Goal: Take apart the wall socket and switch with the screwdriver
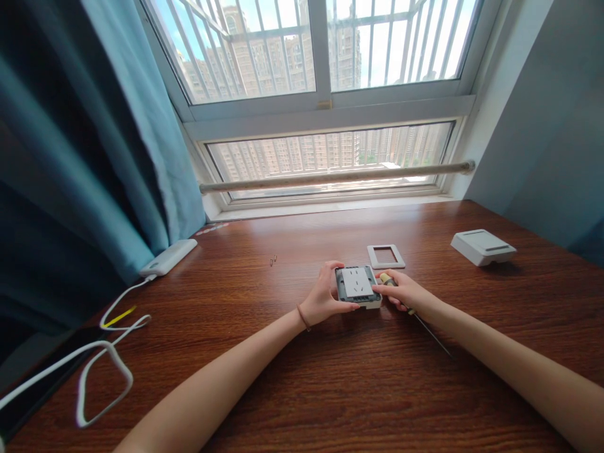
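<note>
Just left of the socket unit (357,282), the left hand (324,293) is set around its side, and the unit is clamped between the thumb at its near edge and the fingers at its far edge. Its slotted white face is turned up; whether its base is rested on the wooden table (245,377) cannot be told. Just right of the unit, a screwdriver (387,280) is clasped by the curled fingers of the right hand (402,290), whose index fingertip is laid at the unit's right edge, apparently touching it. The handle's yellowish end is turned toward the unit, while the shaft is slanted away toward the near right, so that the tip is held well apart from the slotted face. No long axis is shown by the nearly square unit; that of the screwdriver is set diagonally to its sides. Just beyond the unit, slightly to its right, a white frame (372,257) is laid flat, nearer to the right hand. Beyond it to the left, well apart, two small screws (272,262) are seen, nearer to the left hand.
</note>
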Demonstrator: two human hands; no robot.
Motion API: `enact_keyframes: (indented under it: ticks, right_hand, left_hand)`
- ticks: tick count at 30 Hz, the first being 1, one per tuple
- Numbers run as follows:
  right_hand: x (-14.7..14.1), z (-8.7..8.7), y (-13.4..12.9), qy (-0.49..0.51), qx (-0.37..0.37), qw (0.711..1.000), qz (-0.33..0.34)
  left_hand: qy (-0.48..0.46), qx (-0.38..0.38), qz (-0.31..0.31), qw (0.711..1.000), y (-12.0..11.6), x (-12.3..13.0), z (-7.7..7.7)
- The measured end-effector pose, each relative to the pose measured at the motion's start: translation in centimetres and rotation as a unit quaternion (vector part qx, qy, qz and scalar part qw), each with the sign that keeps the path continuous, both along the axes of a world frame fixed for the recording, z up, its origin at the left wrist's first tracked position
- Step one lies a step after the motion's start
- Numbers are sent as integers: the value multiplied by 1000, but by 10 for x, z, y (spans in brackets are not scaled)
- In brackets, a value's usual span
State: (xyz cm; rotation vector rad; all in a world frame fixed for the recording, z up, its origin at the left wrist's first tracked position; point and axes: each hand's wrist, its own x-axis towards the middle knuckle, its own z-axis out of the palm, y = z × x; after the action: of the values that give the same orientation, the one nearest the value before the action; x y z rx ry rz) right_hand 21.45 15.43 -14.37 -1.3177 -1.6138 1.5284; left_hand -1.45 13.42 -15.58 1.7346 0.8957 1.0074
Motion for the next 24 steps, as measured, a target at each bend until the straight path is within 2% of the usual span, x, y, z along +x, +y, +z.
enact_keyframes:
  ticks: [5, 12, 18, 24]
  right_hand:
    - [-2, 3, -1, -5, -7, 1000, -3]
    - [-2, 4, -3, 2, -7, 1000, -3]
    - [-1, 3, -2, 5, -8, 1000, -1]
    - [-1, 19, -10, -1, 56, 997, -50]
  left_hand:
    - [5, 43, 49, 998, -4, 0, 4]
    - [67, 161, 92, 980, -7, 3, 12]
    - [109, 242, 94, 960, -8, 4, 16]
    - [106, 283, 98, 948, -12, 4, 19]
